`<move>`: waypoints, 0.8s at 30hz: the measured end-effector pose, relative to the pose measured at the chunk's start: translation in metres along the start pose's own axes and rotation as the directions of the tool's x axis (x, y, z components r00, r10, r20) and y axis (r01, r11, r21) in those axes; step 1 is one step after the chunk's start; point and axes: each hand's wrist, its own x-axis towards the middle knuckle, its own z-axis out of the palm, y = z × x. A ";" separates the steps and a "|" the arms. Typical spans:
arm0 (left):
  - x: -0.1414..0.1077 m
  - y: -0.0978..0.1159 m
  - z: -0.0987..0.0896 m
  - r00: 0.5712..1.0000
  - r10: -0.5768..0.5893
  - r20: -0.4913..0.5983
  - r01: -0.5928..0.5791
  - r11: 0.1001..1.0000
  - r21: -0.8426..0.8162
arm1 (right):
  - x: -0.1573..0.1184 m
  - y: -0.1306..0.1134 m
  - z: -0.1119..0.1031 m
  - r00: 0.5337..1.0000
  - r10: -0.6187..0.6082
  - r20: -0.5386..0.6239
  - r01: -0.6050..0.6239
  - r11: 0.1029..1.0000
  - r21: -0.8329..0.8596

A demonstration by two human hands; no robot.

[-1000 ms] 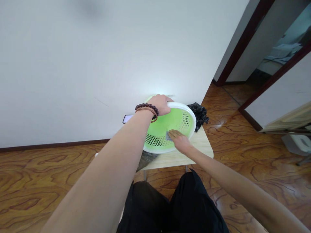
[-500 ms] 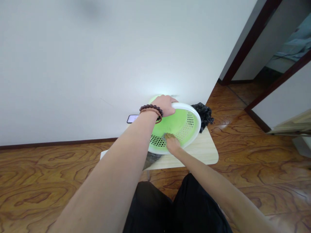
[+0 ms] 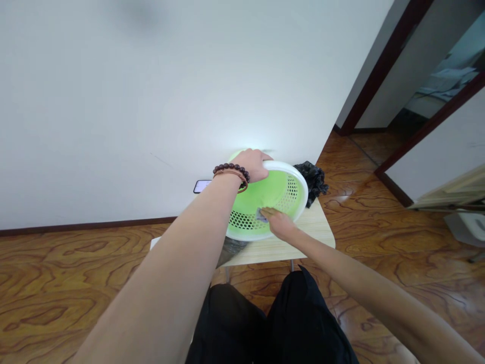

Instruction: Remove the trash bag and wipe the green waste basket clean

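A green plastic basket [image 3: 252, 194] with a white rim and perforated sides is tilted on its side, its mouth facing me. My left hand [image 3: 254, 164], with a bead bracelet at the wrist, is closed over the basket's upper rim. Inside the mouth, my right hand [image 3: 279, 222] presses a small greyish cloth [image 3: 261, 215] against the lower perforated wall. The fingers lie together over the cloth and partly hide it.
Under the basket stands a small pale wooden table [image 3: 316, 230] against the white wall. A phone [image 3: 202, 186] lies left of the basket, a crumpled black plastic bag [image 3: 313, 182] right of it. Another dark bag [image 3: 232, 250] sits at the front. A doorway opens at the right.
My right hand and the cloth have shifted a little to the right along the basket's inside. The left hand keeps its hold on the rim. The whole view has moved slightly.
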 end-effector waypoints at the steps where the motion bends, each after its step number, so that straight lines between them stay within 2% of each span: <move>1: 0.000 0.000 0.000 1.000 -0.002 0.000 0.002 1.000 0.010 | 0.011 0.008 -0.002 0.999 0.025 -0.030 -0.026 0.999 -0.024; 4: -0.001 0.002 -0.001 1.000 -0.014 0.008 0.014 1.000 0.026 | 0.040 0.026 0.002 0.993 0.101 -0.057 -0.103 0.994 -0.035; 6: -0.002 0.003 -0.001 1.000 -0.021 0.016 0.020 1.000 0.019 | 0.051 0.028 0.013 0.991 0.128 -0.044 -0.129 0.991 -0.031; 10: -0.003 0.003 -0.001 1.000 -0.009 0.005 0.009 1.000 0.000 | 0.055 0.003 0.038 0.992 0.122 -0.014 -0.123 0.992 -0.018; 13: -0.002 0.001 -0.001 1.000 -0.014 0.008 0.014 1.000 0.000 | 0.044 -0.021 0.048 0.993 0.114 -0.011 -0.114 0.993 -0.008; 16: -0.001 0.001 0.000 1.000 -0.028 0.015 0.028 1.000 0.000 | 0.023 -0.032 0.050 0.997 0.071 -0.006 -0.071 0.997 0.034; 21: -0.002 0.004 -0.002 1.000 -0.019 0.018 0.019 1.000 -0.023 | -0.025 -0.028 0.040 0.995 -0.098 -0.007 0.099 0.993 0.068; 24: -0.002 0.004 -0.002 1.000 -0.004 0.018 0.005 1.000 -0.028 | -0.043 -0.022 0.028 0.981 -0.192 0.037 0.189 0.979 0.077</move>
